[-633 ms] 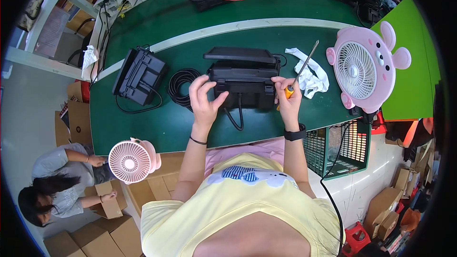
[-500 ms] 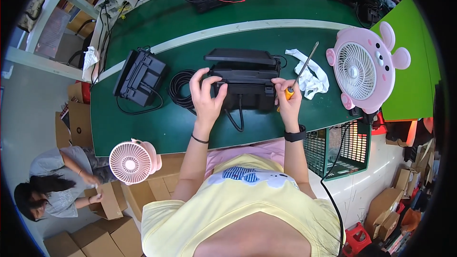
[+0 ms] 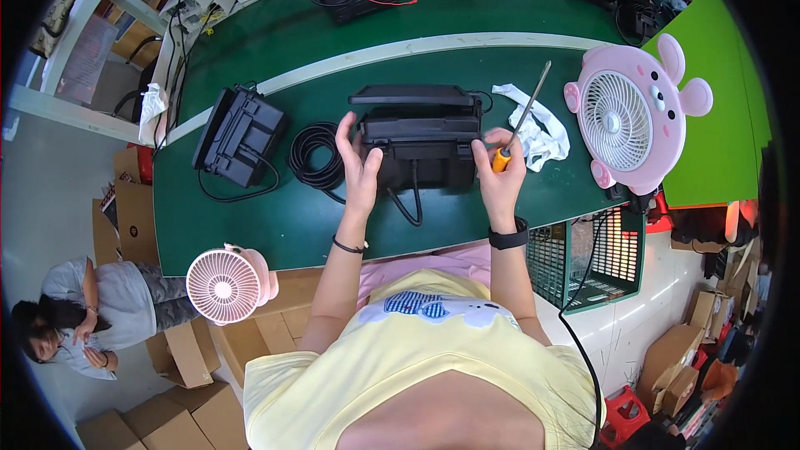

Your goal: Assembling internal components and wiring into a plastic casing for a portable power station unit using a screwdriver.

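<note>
On the green table in front of me stands a black plastic case (image 3: 425,132) with a flat panel along its far side and a short cable loop (image 3: 407,212) at its near side. My left hand (image 3: 360,173) grips the case's left end, thumb on the near edge and fingers round the side. My right hand (image 3: 502,179) holds a screwdriver (image 3: 527,115) by its yellow handle, its shaft pointing up and away, while the thumb presses the case's right near corner. A coil of black cable (image 3: 315,157) lies just left of the case.
A similar black case (image 3: 242,135) stands at left. A small pink fan (image 3: 223,285) is by the near left edge, a large pink animal-shaped fan (image 3: 621,121) at right. White cloth (image 3: 546,137) lies beside my right hand. A green crate (image 3: 583,262) stands below the table; a co-worker (image 3: 100,308) is at left.
My left fingers have moved from the case's top to its left side. My right thumb has come onto the near corner, the screwdriver still in hand. The co-worker's hands have drawn in toward their body.
</note>
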Demonstrator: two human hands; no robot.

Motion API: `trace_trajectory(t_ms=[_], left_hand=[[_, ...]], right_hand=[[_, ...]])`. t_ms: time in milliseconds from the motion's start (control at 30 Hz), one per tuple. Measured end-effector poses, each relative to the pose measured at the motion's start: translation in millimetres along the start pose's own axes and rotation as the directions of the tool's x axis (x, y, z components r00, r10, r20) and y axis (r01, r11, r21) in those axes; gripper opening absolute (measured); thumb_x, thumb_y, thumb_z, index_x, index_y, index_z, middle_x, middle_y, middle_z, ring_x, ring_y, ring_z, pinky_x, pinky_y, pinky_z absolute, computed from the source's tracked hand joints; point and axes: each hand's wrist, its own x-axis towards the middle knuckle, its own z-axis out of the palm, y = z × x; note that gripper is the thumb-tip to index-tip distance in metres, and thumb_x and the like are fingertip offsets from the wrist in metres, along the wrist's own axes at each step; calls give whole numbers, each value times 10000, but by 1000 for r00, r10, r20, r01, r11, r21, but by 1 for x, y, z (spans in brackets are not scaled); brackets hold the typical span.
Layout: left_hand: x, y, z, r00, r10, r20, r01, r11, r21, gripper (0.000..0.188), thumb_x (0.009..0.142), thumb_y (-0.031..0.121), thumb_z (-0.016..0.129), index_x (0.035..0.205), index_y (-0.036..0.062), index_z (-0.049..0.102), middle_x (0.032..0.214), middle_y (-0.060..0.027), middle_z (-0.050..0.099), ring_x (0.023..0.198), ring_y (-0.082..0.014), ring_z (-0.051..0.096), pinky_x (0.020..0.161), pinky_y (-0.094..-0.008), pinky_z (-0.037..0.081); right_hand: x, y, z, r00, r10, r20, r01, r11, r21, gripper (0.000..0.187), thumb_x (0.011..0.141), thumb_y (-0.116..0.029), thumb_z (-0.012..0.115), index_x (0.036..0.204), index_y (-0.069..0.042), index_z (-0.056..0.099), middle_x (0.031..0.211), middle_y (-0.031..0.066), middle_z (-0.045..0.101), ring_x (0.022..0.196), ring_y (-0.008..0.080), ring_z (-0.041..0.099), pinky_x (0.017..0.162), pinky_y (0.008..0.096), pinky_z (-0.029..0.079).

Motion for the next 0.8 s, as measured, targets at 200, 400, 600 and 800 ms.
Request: trace_trajectory(t_ms=[200,400,600,800], left_hand=[[-3,-9,2,993,-113,-33,115,991,69,889,871,550,572,1548,99,215,1436,-183,348,1349,-295,354,1154,-411,237],[-2,-3,5,986,-163,-39,163,987,5,845,889,527,577,1538,102,241,1430,-160,370,1344,-282,361,1155,-398,241],[-4,-3,1,981,-194,-23,190,976,-105,748,884,332,608,1506,69,285,1524,-156,271,1394,-278,312,1167,-385,219],[-10,-1,3,980,-195,-42,189,975,-119,769,874,361,628,1497,86,271,1469,-138,314,1322,-255,378,1138,-380,270]], right_hand=[[-7,-11,-6,993,96,66,-82,977,-196,177,845,-77,767,984,-11,680,787,47,648,643,90,567,620,214,465],[-22,-18,3,995,80,61,-57,950,-306,296,848,-76,780,1130,-32,701,840,34,725,663,52,641,615,206,533],[-19,-20,2,903,426,59,-429,902,51,310,836,-113,801,1108,-10,696,836,63,733,680,82,671,528,180,478],[-23,-13,0,892,448,53,-451,883,128,253,851,-95,785,1067,-7,687,841,57,724,660,70,648,479,174,433]])
